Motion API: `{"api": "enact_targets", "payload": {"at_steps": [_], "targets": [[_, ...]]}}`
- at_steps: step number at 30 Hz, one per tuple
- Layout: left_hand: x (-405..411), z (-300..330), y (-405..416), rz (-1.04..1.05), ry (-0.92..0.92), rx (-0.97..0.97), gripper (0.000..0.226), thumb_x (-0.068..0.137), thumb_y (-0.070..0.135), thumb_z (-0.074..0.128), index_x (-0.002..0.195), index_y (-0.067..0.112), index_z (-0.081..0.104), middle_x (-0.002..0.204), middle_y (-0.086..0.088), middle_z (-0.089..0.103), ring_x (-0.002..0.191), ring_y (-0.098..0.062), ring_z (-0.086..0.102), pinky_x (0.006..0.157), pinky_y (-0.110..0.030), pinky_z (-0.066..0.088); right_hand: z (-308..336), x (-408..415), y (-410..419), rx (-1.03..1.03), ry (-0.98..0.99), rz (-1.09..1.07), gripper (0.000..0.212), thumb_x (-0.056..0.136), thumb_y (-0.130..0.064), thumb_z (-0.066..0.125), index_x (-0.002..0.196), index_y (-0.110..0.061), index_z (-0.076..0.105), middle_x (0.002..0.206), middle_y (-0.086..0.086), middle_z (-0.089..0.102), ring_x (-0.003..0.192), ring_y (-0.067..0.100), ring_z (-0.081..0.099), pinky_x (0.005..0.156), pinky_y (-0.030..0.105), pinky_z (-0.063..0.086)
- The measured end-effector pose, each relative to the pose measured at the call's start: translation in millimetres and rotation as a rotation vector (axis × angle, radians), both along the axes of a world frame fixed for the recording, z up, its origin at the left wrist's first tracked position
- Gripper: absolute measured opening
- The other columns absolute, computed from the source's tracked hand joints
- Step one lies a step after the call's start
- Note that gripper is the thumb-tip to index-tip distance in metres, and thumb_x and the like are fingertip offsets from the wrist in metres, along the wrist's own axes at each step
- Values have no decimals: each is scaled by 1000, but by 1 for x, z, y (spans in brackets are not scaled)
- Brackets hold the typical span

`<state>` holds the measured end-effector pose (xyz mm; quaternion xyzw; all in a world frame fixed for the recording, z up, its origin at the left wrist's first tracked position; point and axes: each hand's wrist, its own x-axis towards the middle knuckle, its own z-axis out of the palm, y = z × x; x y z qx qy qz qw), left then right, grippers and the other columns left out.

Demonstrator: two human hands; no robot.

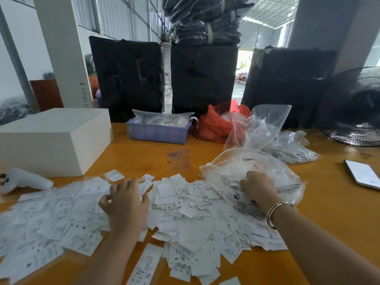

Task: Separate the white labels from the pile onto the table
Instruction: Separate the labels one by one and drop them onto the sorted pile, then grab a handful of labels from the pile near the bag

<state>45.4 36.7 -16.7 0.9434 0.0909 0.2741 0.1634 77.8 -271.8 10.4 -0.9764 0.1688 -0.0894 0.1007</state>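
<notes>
Table (144, 153), labels (162, 120) in basket (158, 134)

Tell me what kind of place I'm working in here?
Probably a garment warehouse or packing shed: tall black-wrapped bales stand behind the orange table, white labels lie heaped on it, and corrugated metal walls enclose the space.

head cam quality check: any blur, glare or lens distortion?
Head view: wide-angle bowing bends the pillar and the frame edges; labels at lower left smear with blur; the bright opening behind the black bundles is blown out; soft glare on the table.
</notes>
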Motion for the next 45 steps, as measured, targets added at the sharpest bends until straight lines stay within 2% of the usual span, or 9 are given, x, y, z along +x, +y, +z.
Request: {"api": "enact_targets", "payload": {"at_steps": [5, 18, 23, 28, 32, 35, 39, 42, 45], "targets": [[-1, 1, -4, -22, -12, -55, 32, 87, 29, 64, 118, 27, 61, 120, 1, 61, 117, -21, 45, 93, -41, 27, 3, 5, 7, -94, -115, 3, 20, 86, -11, 49, 87, -14, 69, 95, 6, 64, 85, 26, 60, 77, 33, 46], [0, -2, -5, -51, -52, -89, 24, 86, 25, 65, 110, 28, 65, 114, 0, 64, 113, -22, 48, 92, -42, 28, 19, 0, 2, -323, -261, 43, 35, 97, -30, 45, 65, -19, 50, 67, -6, 55, 65, 17, 52, 78, 34, 34], [-5, 1, -10, -194, -158, -63, 16, 85, 22, 66, 100, 26, 68, 105, 3, 66, 108, -23, 52, 90, -41, 26, 36, -17, 35, 162, -619, 230, 28, 95, -28, 53, 70, -16, 57, 57, -6, 54, 51, 11, 48, 58, 27, 41], [-15, 9, -19, -566, -175, -192, 38, 87, 55, 34, 99, 37, 65, 104, 25, 59, 108, -2, 49, 87, -25, 19, 27, -42, 97, 779, -431, 590, 13, 91, -22, 58, 80, -21, 63, 64, -9, 68, 57, 2, 60, 53, 13, 46], [-17, 8, -22, -822, 20, -567, 37, 78, 71, 45, 97, 44, 63, 94, 27, 66, 99, 6, 58, 83, -13, 38, 7, -51, 125, 890, -306, 669, 15, 92, -20, 58, 79, -26, 64, 65, -10, 69, 59, 4, 63, 59, 21, 52], [-13, 5, -23, -752, 20, -635, 16, 82, 50, 64, 84, 35, 69, 83, 18, 70, 84, 2, 62, 70, -7, 43, -4, -49, 132, 942, -344, 654, 17, 92, -18, 58, 80, -27, 66, 68, -8, 69, 61, 4, 63, 61, 21, 51], [-7, 0, -20, -570, -25, -795, 11, 88, 26, 64, 80, 33, 68, 81, 22, 71, 78, 7, 63, 63, -10, 45, -13, -39, 125, 658, -472, 488, 18, 96, -21, 51, 102, -28, 66, 95, -13, 68, 90, 4, 60, 79, 26, 49], [-6, -1, -18, -486, -60, -880, 10, 88, 28, 64, 80, 32, 67, 82, 23, 69, 76, 9, 61, 64, -16, 44, -23, -35, 123, 244, -304, 521, 34, 96, -24, 44, 128, -25, 54, 131, -11, 55, 126, 10, 41, 105, 31, 31], [-5, -2, -18, -437, -95, -871, 8, 87, 28, 66, 80, 32, 66, 81, 27, 66, 76, 9, 59, 63, -18, 45, -29, -33, 128, 54, -217, 563, 40, 96, -27, 37, 134, -25, 47, 136, -9, 51, 131, 14, 36, 107, 34, 22]]}}
